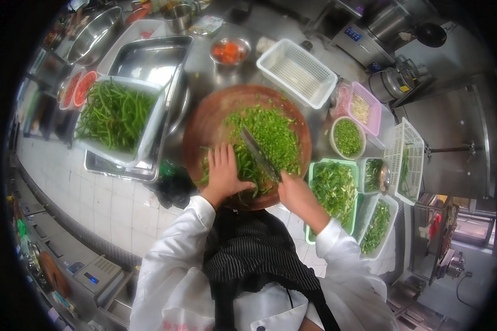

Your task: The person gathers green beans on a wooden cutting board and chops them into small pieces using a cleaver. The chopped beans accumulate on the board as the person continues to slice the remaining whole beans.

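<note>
A round wooden chopping board (207, 120) lies before me, with chopped green peppers (273, 132) heaped over its middle and right. My right hand (296, 192) grips the handle of a kitchen knife (259, 153), whose blade points up and left across the pile. At the board's lower left, my left hand (225, 171) lies with fingers extended and thumb spread, touching long green peppers (246, 165) just left of the blade. Whole green peppers (116, 111) fill a white plastic basin (147, 145) to the left.
An empty white basket (298, 72) and a metal bowl of red pieces (230, 51) stand behind the board. To the right are a green basket of cut greens (333, 188), a round tub of chopped green pieces (347, 137) and a pink basket (366, 105). A steel tray (149, 49) lies left.
</note>
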Demonstrator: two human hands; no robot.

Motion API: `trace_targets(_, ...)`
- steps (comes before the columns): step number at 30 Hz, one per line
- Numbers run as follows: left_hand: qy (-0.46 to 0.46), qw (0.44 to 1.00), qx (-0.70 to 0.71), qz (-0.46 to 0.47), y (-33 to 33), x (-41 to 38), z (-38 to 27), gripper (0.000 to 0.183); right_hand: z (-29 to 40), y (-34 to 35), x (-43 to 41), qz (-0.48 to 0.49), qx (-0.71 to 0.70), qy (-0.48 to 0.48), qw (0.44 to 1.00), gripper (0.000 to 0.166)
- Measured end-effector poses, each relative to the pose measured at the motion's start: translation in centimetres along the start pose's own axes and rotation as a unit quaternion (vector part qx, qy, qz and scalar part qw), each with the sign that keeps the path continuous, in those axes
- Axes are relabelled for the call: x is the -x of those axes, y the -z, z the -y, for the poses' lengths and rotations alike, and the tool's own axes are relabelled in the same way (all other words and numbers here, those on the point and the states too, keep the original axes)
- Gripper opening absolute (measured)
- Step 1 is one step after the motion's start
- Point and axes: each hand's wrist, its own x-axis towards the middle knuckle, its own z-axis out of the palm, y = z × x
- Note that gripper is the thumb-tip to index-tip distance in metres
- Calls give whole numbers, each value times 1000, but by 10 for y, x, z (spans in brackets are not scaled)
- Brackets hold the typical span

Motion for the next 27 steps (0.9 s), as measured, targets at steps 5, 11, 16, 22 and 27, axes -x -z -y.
trace_targets(5,-27,999,11,15,-9,7,-8,144,-9,-8,18,7,-6,-14,1000,33)
trace_targets(11,-29,998,-46,18,-8,-5,26,136,4,-11,25,22,-23,-10,999,31)
trace_targets(16,-15,1000,-18,18,-17,-4,27,121,27,-8,13,23,-11,2,1000,24)
trace_targets(22,-14,1000,-18,-1,-24,-4,24,114,8,-32,-14,16,33,10,999,23)
trace_targets(27,-27,999,-32,14,-29,-6,27,110,1,-65,-45,31,66,-37,997,28)
